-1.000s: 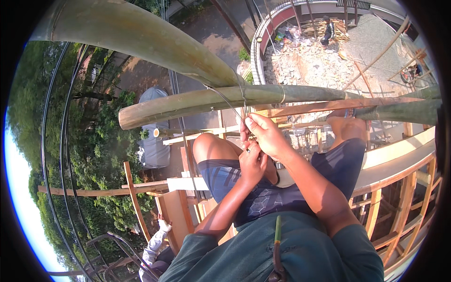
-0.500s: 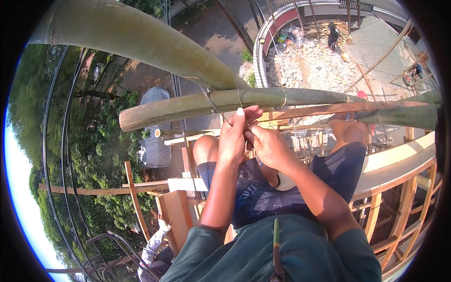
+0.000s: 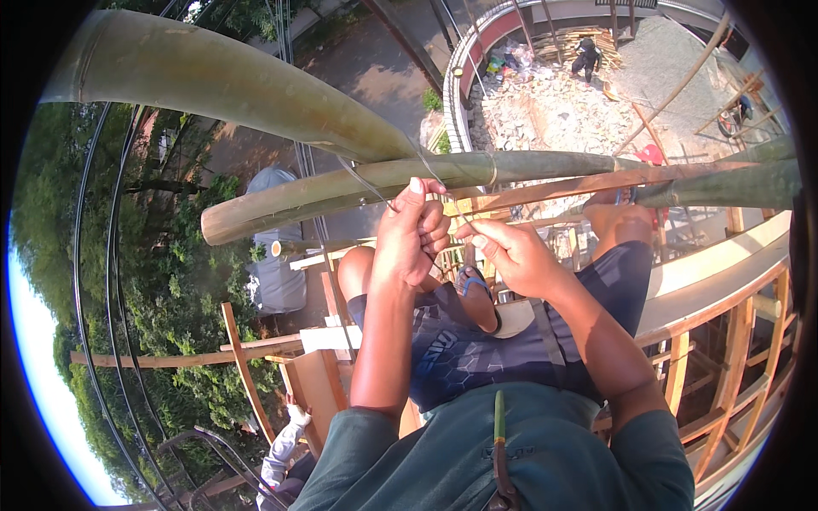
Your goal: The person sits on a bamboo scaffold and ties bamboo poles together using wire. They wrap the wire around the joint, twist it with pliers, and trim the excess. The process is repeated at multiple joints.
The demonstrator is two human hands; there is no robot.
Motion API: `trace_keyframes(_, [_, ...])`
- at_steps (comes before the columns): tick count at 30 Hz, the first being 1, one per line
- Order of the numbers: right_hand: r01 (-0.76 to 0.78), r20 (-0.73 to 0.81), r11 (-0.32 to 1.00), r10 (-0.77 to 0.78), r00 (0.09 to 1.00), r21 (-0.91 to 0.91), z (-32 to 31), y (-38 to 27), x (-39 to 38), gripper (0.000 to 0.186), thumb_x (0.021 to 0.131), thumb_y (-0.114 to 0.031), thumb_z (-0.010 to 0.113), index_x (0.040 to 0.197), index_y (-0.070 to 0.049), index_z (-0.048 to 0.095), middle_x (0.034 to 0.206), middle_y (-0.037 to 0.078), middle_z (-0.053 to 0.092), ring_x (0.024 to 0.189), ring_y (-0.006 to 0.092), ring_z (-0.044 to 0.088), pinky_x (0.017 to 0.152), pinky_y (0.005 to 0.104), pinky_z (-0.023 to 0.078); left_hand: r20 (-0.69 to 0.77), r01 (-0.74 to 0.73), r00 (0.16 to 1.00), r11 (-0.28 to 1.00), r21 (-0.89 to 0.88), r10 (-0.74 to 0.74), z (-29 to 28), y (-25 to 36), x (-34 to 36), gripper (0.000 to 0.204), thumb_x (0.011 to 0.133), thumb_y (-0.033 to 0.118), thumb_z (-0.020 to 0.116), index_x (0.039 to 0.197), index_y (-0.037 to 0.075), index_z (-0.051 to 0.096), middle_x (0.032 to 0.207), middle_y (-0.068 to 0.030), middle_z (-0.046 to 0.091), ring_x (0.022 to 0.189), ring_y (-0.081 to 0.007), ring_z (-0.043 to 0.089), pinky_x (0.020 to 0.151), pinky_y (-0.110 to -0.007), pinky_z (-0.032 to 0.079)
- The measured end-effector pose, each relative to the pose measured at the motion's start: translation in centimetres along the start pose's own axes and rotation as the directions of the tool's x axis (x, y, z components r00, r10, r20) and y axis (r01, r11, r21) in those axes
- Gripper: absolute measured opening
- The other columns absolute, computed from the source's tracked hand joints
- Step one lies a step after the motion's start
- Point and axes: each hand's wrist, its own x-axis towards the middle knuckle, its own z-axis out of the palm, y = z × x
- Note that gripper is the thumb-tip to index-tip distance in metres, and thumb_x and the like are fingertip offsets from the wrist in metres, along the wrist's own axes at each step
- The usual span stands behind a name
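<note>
My left hand (image 3: 411, 238) is curled round thin metal wire (image 3: 362, 180) just under a horizontal bamboo pole (image 3: 290, 196). The wire loops where that pole meets a thicker bamboo pole (image 3: 213, 81) slanting down from the upper left. My right hand (image 3: 515, 264), a little to the right and lower, pinches the wire between thumb and finger. My knees are spread beneath both hands, with a sandalled foot (image 3: 473, 289) between them. A tool with a green handle (image 3: 500, 426) hangs at my waist.
Black cables (image 3: 111, 255) run down the left beside trees. Timber formwork (image 3: 699, 281) surrounds me far above the ground. A co-worker's arm (image 3: 281, 447) shows lower left; a person in dark clothes (image 3: 586, 60) stands on rubble below, and a red helmet (image 3: 649, 155) shows at right.
My left hand has risen toward the pole and moved left. My right hand has separated from it, shifting right and down, with wire between them. The distant person in dark clothes has moved.
</note>
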Motion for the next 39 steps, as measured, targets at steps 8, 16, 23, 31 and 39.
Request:
trace_keyframes(8, [-0.140, 0.264, 0.868, 0.293, 0.919, -0.476, -1.3, -4.4, -1.6, 0.030, 0.097, -0.018, 0.052, 0.123, -0.009, 0.064, 0.094, 0.020, 0.069, 0.086, 0.0349, 0.068, 0.075, 0.0439, 0.053, 0.009, 0.046, 0.999, 0.948, 0.314, -0.052, -0.8, 0.9, 1.2, 0.021, 0.102, 0.024, 0.057, 0.090, 0.007, 0.060, 0.057, 0.0093, 0.033, 0.048, -0.0025, 0.024, 0.044, -0.021, 0.019])
trace_keyframes(16, [-0.557, 0.523, 0.446, 0.210, 0.826, 0.700, 0.2, 1.6, 3.9, 0.040, 0.106, -0.036, 0.042, 0.121, 0.000, 0.053, 0.086, 0.010, 0.066, 0.082, 0.0224, 0.069, 0.077, 0.0360, 0.058, 0.097, -0.045, 0.995, 0.892, 0.449, 0.001, -2.9, 0.8, 1.5, 0.020, 0.101, 0.023, 0.057, 0.092, 0.006, 0.061, 0.058, 0.0087, 0.037, 0.049, -0.0020, 0.028, 0.046, -0.021, 0.021])
trace_keyframes(23, [-0.541, 0.506, 0.398, 0.197, 0.840, 0.741, 0.9, 2.5, 3.9, 0.020, 0.105, -0.029, 0.049, 0.104, -0.010, 0.057, 0.069, -0.007, 0.041, 0.054, 0.0019, 0.035, 0.044, 0.0185, 0.023, 0.120, -0.064, 0.993, 0.904, 0.422, 0.014, -2.7, 0.5, 1.9, 0.019, 0.102, 0.019, 0.056, 0.091, 0.005, 0.061, 0.066, 0.0036, 0.054, 0.050, -0.0020, 0.034, 0.047, -0.020, 0.024])
trace_keyframes(31, [-0.143, -0.159, 0.951, 0.102, 0.982, -0.274, 1.0, -1.5, 3.6, 0.017, 0.094, -0.020, 0.062, 0.093, -0.004, 0.067, 0.063, 0.011, 0.059, 0.059, 0.0247, 0.059, 0.059, 0.0375, 0.047, 0.073, -0.104, 0.994, 0.912, 0.397, 0.082, -2.7, 0.1, 1.5, 0.023, 0.104, 0.022, 0.051, 0.093, 0.003, 0.058, 0.069, -0.0005, 0.056, 0.045, -0.0017, 0.029, 0.042, -0.021, 0.021])
trace_keyframes(39, [-0.635, 0.652, 0.216, -0.010, 0.758, 0.742, 0.3, 3.4, 4.0, 0.030, 0.105, -0.036, 0.048, 0.103, -0.008, 0.057, 0.068, -0.002, 0.043, 0.054, 0.0042, 0.032, 0.043, 0.0190, 0.025, 0.075, -0.183, 0.983, 0.878, 0.442, 0.167, -2.4, -0.5, 1.8, 0.025, 0.103, 0.027, 0.054, 0.089, 0.007, 0.055, 0.065, 0.0008, 0.054, 0.048, -0.0039, 0.042, 0.043, -0.015, 0.031])
